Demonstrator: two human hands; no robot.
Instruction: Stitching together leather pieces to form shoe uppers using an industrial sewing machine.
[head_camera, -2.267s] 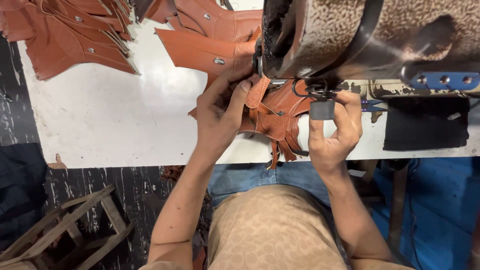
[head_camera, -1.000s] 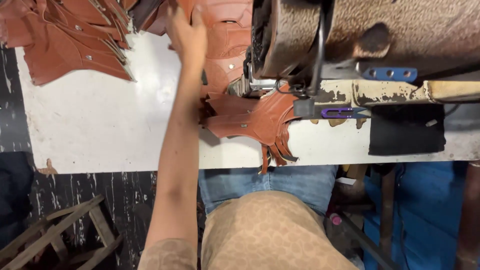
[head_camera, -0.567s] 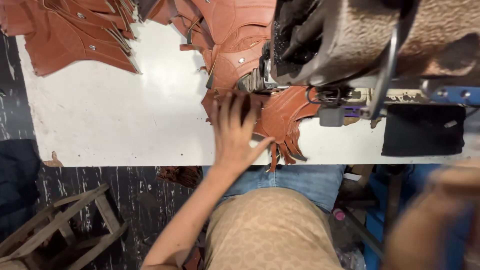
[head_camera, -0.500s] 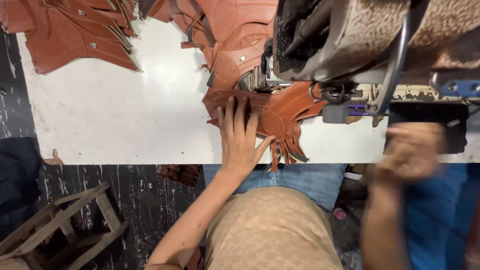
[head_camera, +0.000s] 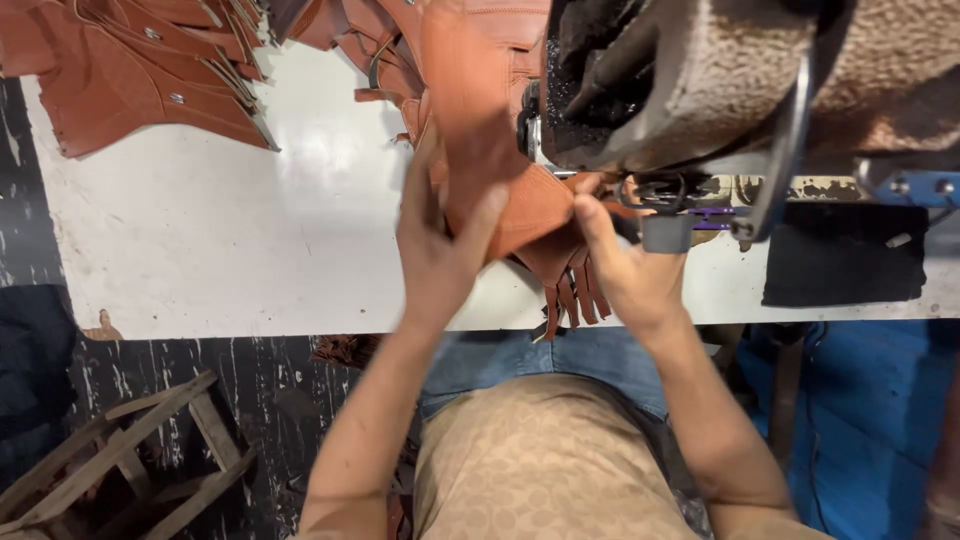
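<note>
Head cam view, looking straight down at someone seated at a white bench with a big worn sewing machine on the right side of it.

Left hand is up off the bench with its grip closed on a brown leather piece: thumb is pressed on the front face, fingers wrapped around the left edge behind it. The piece stands more or less upright and runs from the hand up toward the top of the frame, right beside the machine.

Right hand has its grip pinched on the lower right corner of that same leather piece, just under the machine head, thumb on top. Below both hands a bunch of leather fringe strips hangs over the front edge of the bench.

Other stuff around: a stack of cut brown leather pieces with small metal studs sits at the far left corner of the bench, well apart from the hands. More leather parts are piled at the top middle, just behind the held piece. A black cloth lies on the bench to the right of the machine. Down on the floor at lower left there's a wooden frame, could be a stool or crate, can't tell which.
</note>
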